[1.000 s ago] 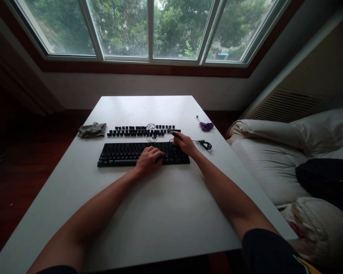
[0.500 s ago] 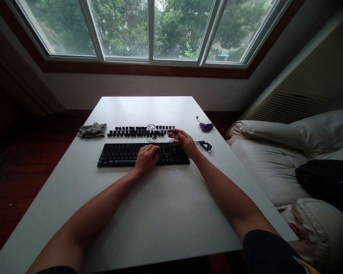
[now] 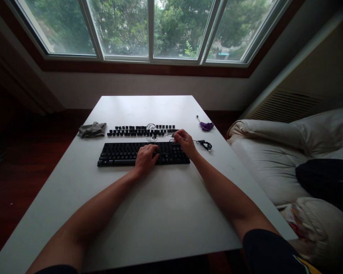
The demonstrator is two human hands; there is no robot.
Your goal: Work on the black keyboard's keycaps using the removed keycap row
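A black keyboard (image 3: 117,154) lies across the middle of the white table (image 3: 160,213). Behind it, several loose black keycaps (image 3: 131,131) are laid out in two rows. My left hand (image 3: 145,156) rests on the keyboard's right half with its fingers curled, pressing it down. My right hand (image 3: 185,144) is at the keyboard's far right corner. Its fingers are pinched on a small dark keycap puller (image 3: 174,136), whose tip meets the top row of keys.
A grey cloth (image 3: 92,129) lies left of the keycap rows. A purple item (image 3: 206,126) and a coiled black cable (image 3: 204,144) lie to the right. White bedding (image 3: 274,152) and a dark cushion (image 3: 326,179) border the table's right edge. Windows are beyond.
My right hand came down from the right end of the keycap rows to the keyboard's top right corner and closed over the puller. My left hand shifted slightly left on the keys.
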